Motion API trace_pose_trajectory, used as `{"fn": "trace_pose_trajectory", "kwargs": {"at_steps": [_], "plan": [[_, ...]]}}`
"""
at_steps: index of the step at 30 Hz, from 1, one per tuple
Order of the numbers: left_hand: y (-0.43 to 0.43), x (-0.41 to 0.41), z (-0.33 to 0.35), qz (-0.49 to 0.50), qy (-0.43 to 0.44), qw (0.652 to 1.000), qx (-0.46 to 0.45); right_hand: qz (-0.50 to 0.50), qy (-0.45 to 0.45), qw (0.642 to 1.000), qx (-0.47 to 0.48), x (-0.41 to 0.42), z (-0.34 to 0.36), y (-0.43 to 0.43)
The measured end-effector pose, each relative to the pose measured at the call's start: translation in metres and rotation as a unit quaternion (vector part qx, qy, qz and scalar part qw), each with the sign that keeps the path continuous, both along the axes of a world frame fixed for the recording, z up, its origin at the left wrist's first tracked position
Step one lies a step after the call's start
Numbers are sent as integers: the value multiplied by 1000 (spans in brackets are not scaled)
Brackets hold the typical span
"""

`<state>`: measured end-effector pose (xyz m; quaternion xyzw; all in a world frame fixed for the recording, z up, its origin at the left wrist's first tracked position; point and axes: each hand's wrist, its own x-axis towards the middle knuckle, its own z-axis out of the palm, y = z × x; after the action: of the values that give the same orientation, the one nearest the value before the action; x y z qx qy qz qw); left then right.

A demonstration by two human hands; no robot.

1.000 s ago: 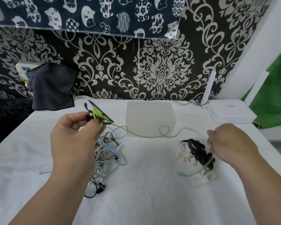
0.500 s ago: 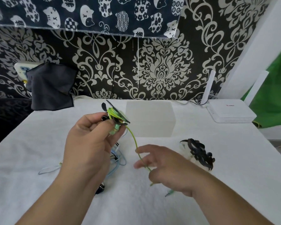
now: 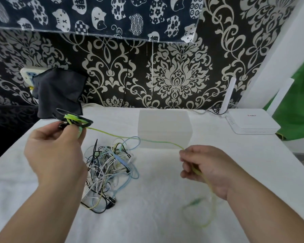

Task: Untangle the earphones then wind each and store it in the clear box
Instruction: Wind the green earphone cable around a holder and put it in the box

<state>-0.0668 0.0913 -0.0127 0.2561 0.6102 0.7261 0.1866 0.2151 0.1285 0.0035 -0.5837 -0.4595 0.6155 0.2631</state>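
My left hand (image 3: 54, 155) pinches a black cable winder (image 3: 75, 119) with a few turns of green earphone cord on it, held above the table at the left. The green cord (image 3: 130, 137) runs taut from the winder to my right hand (image 3: 205, 169), which grips it; the loose end with the plug (image 3: 195, 202) trails blurred below that hand. A tangle of white, blue and black earphones (image 3: 109, 172) lies on the white cloth between my hands. The clear box (image 3: 164, 130) stands behind the cord, near the wall.
A white router (image 3: 253, 123) with its antenna sits at the back right. A dark cloth (image 3: 58, 92) hangs over a wall socket at the back left. The table is covered by a white towel (image 3: 147, 216); its left edge drops off beside my left arm.
My right hand took hold of the green cord and drew it out to the right, pulling it taut. My left hand moved left with the winder. The black and white winders are no longer visible.
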Motion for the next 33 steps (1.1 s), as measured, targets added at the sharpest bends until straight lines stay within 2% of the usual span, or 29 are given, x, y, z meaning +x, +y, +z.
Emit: {"fn": "trace_pose_trajectory", "kwargs": {"at_steps": [3, 6, 10, 12, 13, 14, 16, 17, 18, 20, 22, 24, 26, 28, 33], "plan": [[1, 1, -2, 0, 14, 1000, 3, -11, -14, 1000, 25, 17, 6, 10], [0, -4, -3, 8, -3, 1000, -10, 59, -16, 998, 20, 38, 21, 14], [1, 5, 8, 19, -58, 998, 10, 146, 57, 987, 33, 64, 39, 10], [1, 27, 17, -1, -69, 997, 33, 136, 66, 987, 46, 66, 41, 11], [0, 39, 20, -19, -57, 998, 31, 100, 16, 992, 70, 66, 37, 14], [-2, 48, 23, -52, -49, 997, 24, 56, -71, 990, 104, 67, 31, 18], [-5, 63, 24, -116, -55, 992, 10, -6, -274, 941, 199, 63, 20, 25], [-6, 70, 23, -141, -63, 988, 3, -18, -323, 915, 241, 55, 18, 24], [-6, 76, 21, -161, -68, 985, -2, -20, -314, 910, 271, 48, 18, 22], [-7, 89, 16, -195, -77, 978, -8, 3, -167, 951, 259, 29, 22, 12], [-9, 99, 16, -229, -84, 970, -4, 99, -20, 977, 190, 4, 23, -4], [-10, 103, 16, -255, -84, 963, -1, 205, 47, 968, 135, -16, 18, -17], [-11, 103, 16, -260, -81, 962, -3, 236, 28, 963, 124, -25, 15, -24], [-12, 101, 16, -254, -74, 964, -16, 218, -25, 967, 132, -23, 15, -22], [-18, 98, 17, -220, 47, 972, -70, 230, -42, 962, 140, -21, 22, -23]]}}
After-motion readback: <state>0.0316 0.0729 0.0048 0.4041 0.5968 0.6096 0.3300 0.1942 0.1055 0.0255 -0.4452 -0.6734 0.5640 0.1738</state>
